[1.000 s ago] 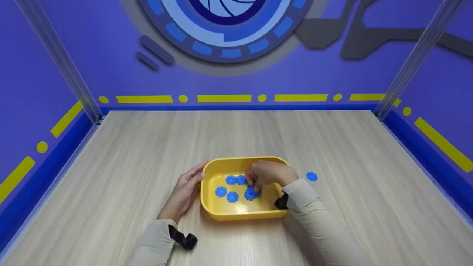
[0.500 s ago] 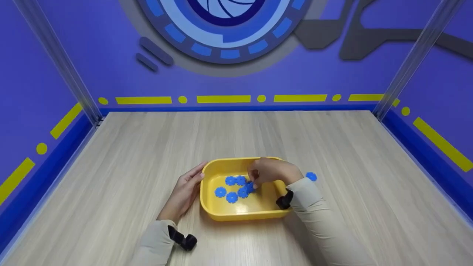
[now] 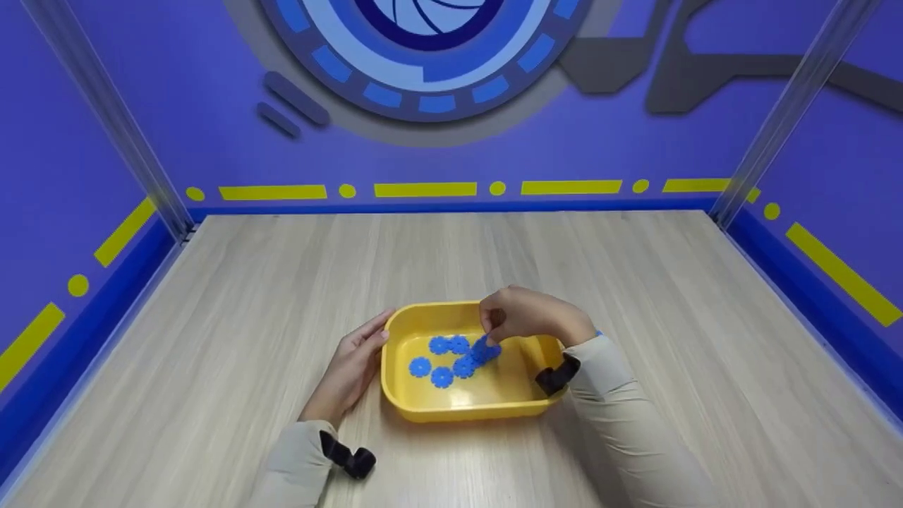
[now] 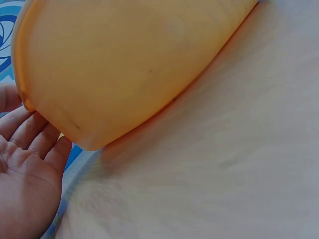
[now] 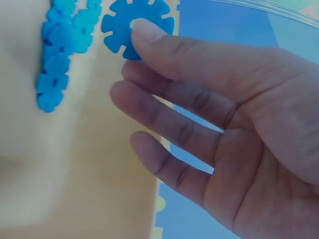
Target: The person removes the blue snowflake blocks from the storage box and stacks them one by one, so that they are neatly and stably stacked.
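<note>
My right hand (image 3: 532, 314) is over the right part of a yellow plastic basin (image 3: 469, 415). Between thumb and index finger it pinches a blue notched disc (image 5: 112, 25), a snowflake-type connecting piece; the other fingers are loosely bent. More blue discs (image 3: 442, 377) lie flat in the basin, some overlapping just below the pinched one. At the basin's left end, my left hand (image 3: 356, 363) holds the rim with its thumb, fingers along the outer wall. The left wrist view shows those fingers (image 4: 37, 134) against the basin's outer side (image 4: 124, 64).
The basin stands on a wood-grain table (image 3: 317, 268). A loose blue disc (image 3: 599, 332) on the table is mostly hidden behind the right wrist. Blue-purple panels (image 3: 211, 155) with yellow marks enclose the back and sides.
My right hand has risen and moved rightward from the discs, lifting one blue disc. Its wrist now covers most of the loose disc on the table. The left hand stays put.
</note>
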Action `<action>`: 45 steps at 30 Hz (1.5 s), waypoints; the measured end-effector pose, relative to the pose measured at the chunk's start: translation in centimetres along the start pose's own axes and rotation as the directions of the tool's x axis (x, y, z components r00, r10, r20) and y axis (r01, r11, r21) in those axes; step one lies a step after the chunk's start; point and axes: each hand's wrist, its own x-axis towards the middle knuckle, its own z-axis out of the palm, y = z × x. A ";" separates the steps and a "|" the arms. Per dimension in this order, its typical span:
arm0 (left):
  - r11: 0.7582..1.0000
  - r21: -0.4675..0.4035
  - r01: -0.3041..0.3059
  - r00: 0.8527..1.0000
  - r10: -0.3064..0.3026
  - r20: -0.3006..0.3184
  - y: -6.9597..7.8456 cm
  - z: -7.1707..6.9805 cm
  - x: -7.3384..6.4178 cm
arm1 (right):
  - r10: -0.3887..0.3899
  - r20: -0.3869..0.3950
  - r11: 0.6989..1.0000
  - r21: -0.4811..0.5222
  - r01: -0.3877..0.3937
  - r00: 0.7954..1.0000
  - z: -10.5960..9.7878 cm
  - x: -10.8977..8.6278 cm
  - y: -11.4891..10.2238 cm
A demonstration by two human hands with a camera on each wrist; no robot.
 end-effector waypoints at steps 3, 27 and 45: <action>1.000 0.011 0.000 1.000 0.000 0.002 0.0 0.0 0.1 | -0.027 -0.031 0.999 0.023 0.027 0.999 -0.6 -0.5 0.1; 1.000 0.029 0.004 1.000 -0.004 -0.002 0.0 -0.2 0.1 | 0.016 -0.381 0.986 0.160 0.049 0.924 -1.0 -5.5 4.4; 1.000 0.019 -0.003 1.000 0.003 0.012 0.0 -0.1 0.0 | 0.177 -0.594 0.972 0.232 -0.043 0.785 1.6 -8.9 9.0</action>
